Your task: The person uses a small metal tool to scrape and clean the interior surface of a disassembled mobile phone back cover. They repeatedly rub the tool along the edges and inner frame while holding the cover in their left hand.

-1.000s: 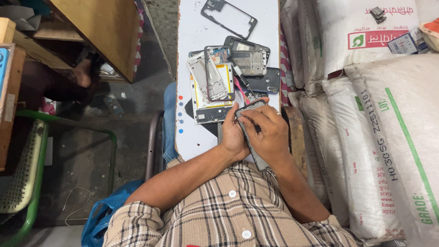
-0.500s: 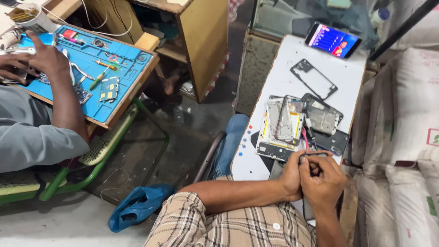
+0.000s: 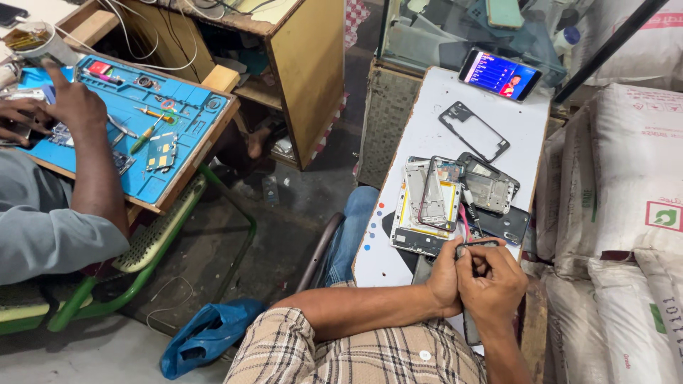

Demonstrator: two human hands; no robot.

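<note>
Both of my hands meet at the near end of the narrow white counter point(image 3: 434, 135). My left hand point(image 3: 445, 281) and my right hand point(image 3: 494, 284) are pressed together, fingers curled tight around a dark, flat phone body point(image 3: 473, 328) whose lower edge sticks out below my right wrist. Each grip is closed on that phone, with the thumbs working at its top edge; I cannot tell exactly what the fingertips pinch there.

Just beyond my hands lies a heap of stripped phone parts point(image 3: 455, 203): silver middle frames, a yellow-edged panel and a dark back cover, overlapping one another. Further up the counter sits an empty black phone frame point(image 3: 474, 131), and at the far end a lit smartphone point(image 3: 499, 74) leans upright.

To my left, another person's hand point(image 3: 71, 103) rests on a blue repair mat point(image 3: 153, 117) strewn with small tools.
</note>
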